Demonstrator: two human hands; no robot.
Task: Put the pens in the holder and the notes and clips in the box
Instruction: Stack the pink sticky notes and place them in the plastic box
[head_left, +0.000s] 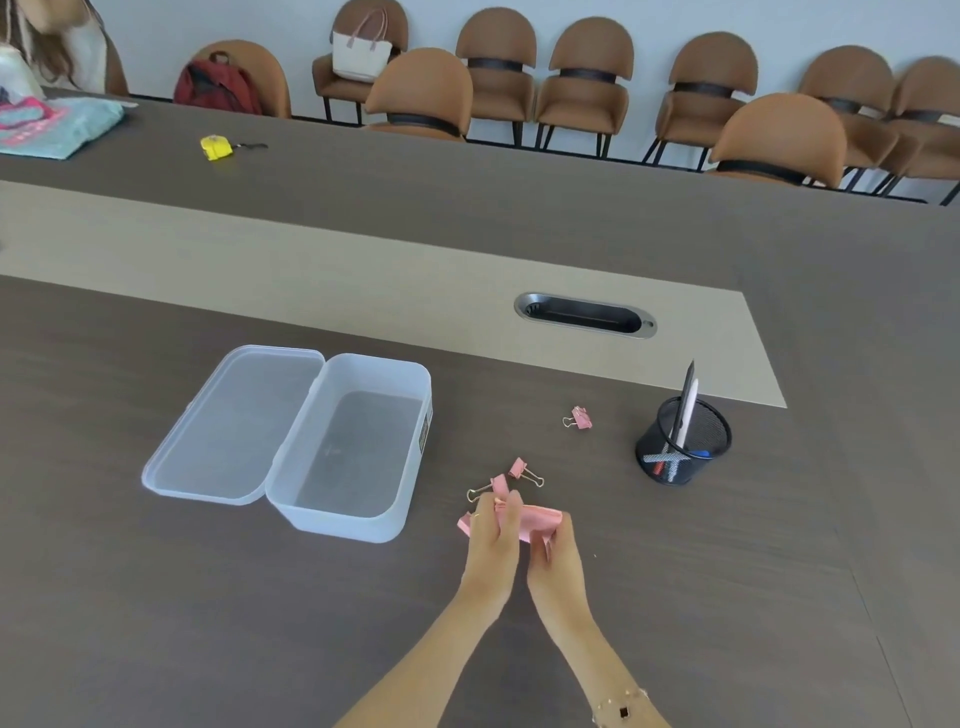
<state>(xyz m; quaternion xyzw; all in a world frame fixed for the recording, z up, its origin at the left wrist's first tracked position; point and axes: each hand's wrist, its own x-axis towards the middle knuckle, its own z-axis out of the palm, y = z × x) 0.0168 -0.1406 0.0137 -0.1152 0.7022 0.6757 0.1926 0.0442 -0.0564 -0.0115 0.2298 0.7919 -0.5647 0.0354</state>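
Both hands (519, 540) hold pink notes (540, 517) beside box (332, 519).

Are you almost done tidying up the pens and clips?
About halfway. The pens already stand in the black holder. Both hands, left hand and right hand, are gathering the pink notes on the table. The clear box looks empty, and three pink clips lie loose on the table, waiting to go in.

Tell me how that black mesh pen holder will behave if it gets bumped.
The pen holder is open wire mesh, so probably light and easy to slide. The pens lean out above its rim, so a push up high might tip it.
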